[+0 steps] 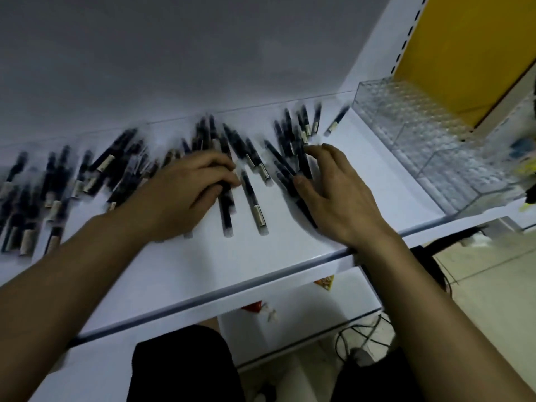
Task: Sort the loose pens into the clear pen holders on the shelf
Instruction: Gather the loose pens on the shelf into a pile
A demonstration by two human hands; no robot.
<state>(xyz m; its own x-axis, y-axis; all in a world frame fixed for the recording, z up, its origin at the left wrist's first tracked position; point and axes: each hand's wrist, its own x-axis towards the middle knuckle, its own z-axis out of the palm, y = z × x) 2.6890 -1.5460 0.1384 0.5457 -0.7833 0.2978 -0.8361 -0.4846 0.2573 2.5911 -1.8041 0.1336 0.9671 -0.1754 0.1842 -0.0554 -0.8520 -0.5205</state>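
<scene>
Worn up on the head, one wide view only. Looks forward and down onto a white shelf (391, 184), from just in front of its edge. Sits close: takes in both arms from the bottom corners up to the left hand (185, 192) and right hand (339, 204) near the middle. Tilts, so lifts the shelf edge toward the right. Reaches the pens (253, 201) across the middle, the clear pen holders (420, 140) at the right, the floor (493, 271) low down. Shares nothing with any other view.
</scene>
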